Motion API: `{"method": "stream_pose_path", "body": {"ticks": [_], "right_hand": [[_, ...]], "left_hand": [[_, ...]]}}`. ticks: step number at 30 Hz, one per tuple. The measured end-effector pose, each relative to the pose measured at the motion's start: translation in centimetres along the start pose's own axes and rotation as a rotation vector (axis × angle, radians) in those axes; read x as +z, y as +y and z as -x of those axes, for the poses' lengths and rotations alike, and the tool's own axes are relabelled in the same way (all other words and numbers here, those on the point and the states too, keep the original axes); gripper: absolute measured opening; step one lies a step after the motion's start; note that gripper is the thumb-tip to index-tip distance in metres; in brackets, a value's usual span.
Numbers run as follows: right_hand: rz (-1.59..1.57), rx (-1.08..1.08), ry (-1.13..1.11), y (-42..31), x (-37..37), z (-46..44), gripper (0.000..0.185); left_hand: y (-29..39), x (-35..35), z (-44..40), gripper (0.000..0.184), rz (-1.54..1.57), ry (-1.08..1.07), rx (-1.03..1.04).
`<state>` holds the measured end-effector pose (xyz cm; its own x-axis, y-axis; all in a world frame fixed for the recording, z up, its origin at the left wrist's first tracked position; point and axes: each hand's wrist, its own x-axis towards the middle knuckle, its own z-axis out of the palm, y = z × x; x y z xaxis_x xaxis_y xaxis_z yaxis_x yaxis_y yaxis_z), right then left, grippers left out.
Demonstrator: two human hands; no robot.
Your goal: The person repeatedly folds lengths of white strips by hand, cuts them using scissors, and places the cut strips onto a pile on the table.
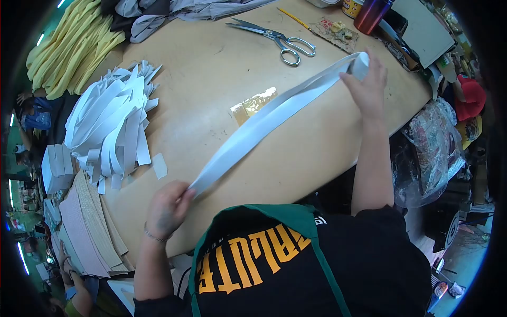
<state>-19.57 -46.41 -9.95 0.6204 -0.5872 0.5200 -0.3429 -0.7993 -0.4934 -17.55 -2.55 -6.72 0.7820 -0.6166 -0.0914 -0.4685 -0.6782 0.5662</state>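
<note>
Black shirt foremost, the left hand pinches and the right hand grasps opposite ends of one white strip on the near side of the scissors, seemingly midway through handling, while the strip heap left of the scissors may be finished or pending.

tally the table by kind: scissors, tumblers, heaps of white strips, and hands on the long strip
Silver metal loop-handled scissors: 1
Shiny red-and-blue cylindrical tumbler: 1
Heap of flat white fabric strips: 1
Hands on the long white fabric strip: 2, left hand and right hand
Total: 5
</note>
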Motion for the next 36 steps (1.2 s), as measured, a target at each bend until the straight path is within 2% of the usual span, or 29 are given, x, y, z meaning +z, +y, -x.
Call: {"method": "stream_pose_path", "body": {"ticks": [3,5,9,11,14,16,18,21,22,23,26,29,30,33,36], "right_hand": [[0.051,0.141,0.033,2.0,1.9,-0.7,0.082],[0.068,0.098,0.031,2.3,3.8,-0.9,0.080],[-0.028,0.141,-0.003,2.8,5.4,-1.0,0.073],[-0.037,0.092,-0.048,4.4,4.7,-1.9,0.067],[-0.197,0.039,-0.045,8.5,1.6,-3.3,0.059],[-0.387,0.087,-0.037,12.7,-1.0,-5.2,0.059],[-0.433,0.035,-0.092,15.4,-4.6,-7.0,0.060],[-0.306,-0.036,-0.340,20.4,-6.3,-9.0,0.064],[-0.310,0.062,-0.503,22.2,-5.5,-9.1,0.070],[-0.354,0.047,-0.456,22.9,-5.1,-8.8,0.072],[-0.434,-0.033,-0.291,21.7,-4.0,-7.7,0.076],[-0.131,-0.048,-0.087,19.8,-3.3,-6.9,0.072],[-0.052,-0.054,-0.121,20.1,-3.0,-7.1,0.067],[-0.219,0.090,-0.298,20.5,-3.6,-8.2,0.067],[-0.414,-0.032,-0.379,21.5,-3.5,-9.0,0.070]], "left_hand": [[-2.9,-1.2,3.6,0.012,0.014,0.019,-0.129],[-3.6,-1.7,5.2,0.012,0.014,0.046,-0.206],[-5.1,-1.6,7.1,0.012,0.014,0.104,-0.236],[-5.0,-1.4,7.2,0.011,0.046,0.159,-0.243],[-3.9,-0.3,6.0,0.009,0.084,0.187,-0.197],[-2.6,0.8,4.3,0.007,0.062,0.210,-0.093],[-0.7,1.7,2.2,0.003,0.038,0.226,0.007],[-0.3,3.0,-0.8,0.003,-0.042,0.303,0.086],[-0.5,3.3,-1.1,0.003,-0.039,0.303,0.063],[-1.1,3.5,-1.1,0.004,-0.038,0.302,0.041],[-1.9,3.7,-0.9,0.004,-0.024,0.313,0.005],[-2.0,3.8,-0.4,0.004,-0.031,0.315,-0.022],[-2.0,3.7,-0.4,0.005,-0.038,0.314,-0.030],[-2.0,3.4,-0.1,0.004,-0.109,0.339,0.028],[-2.2,3.3,0.8,0.003,-0.124,0.342,0.029]]}}
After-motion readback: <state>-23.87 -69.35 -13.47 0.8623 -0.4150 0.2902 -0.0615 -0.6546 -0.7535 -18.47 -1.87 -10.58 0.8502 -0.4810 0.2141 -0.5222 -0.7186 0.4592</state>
